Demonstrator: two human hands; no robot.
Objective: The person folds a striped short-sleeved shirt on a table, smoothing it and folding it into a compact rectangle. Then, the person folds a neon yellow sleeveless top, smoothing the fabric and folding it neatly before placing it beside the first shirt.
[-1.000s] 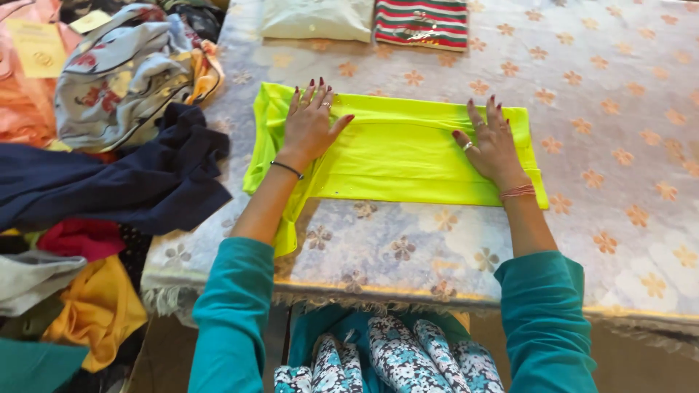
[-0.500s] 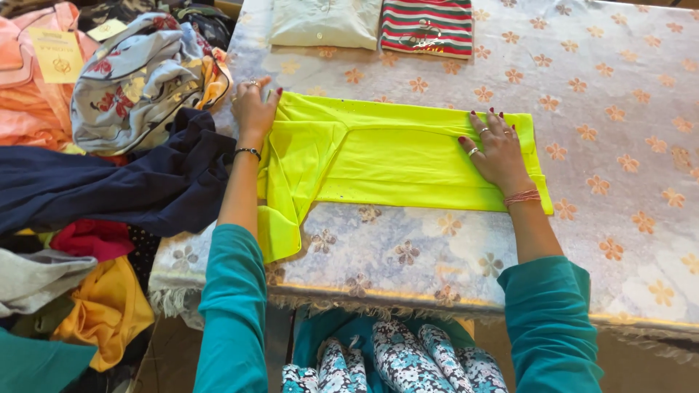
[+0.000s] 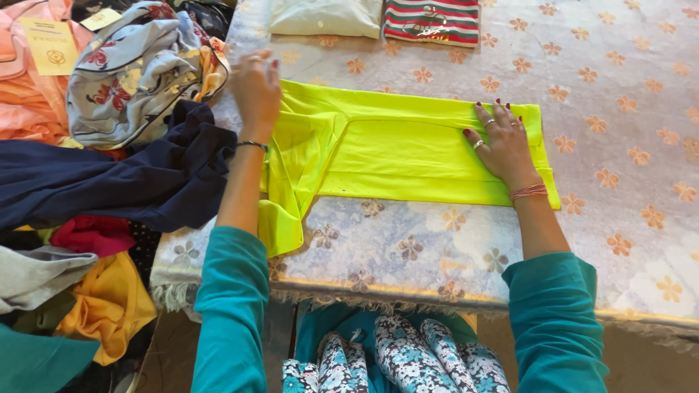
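- Head view: my left hand [image 3: 256, 91] is pinching the neon yellow shirt [image 3: 397, 149] at its left end, fingers closed on the fabric.
- My right hand [image 3: 502, 145] is lying open and flat, pressing the right end down.
- The shirt is stretching crosswise between both hands on the tabletop [image 3: 626, 87], its long axis running left to right, a sleeve drooping over the near edge.
- A navy garment [image 3: 124, 182] is lying just left of it.

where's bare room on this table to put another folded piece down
Free: the flowered tablecloth right of the neon yellow garment, and the near strip between it and the table edge. Crowded: the left, with the navy cloth and grey floral garment; the far edge holds a cream folded shirt and a striped one.
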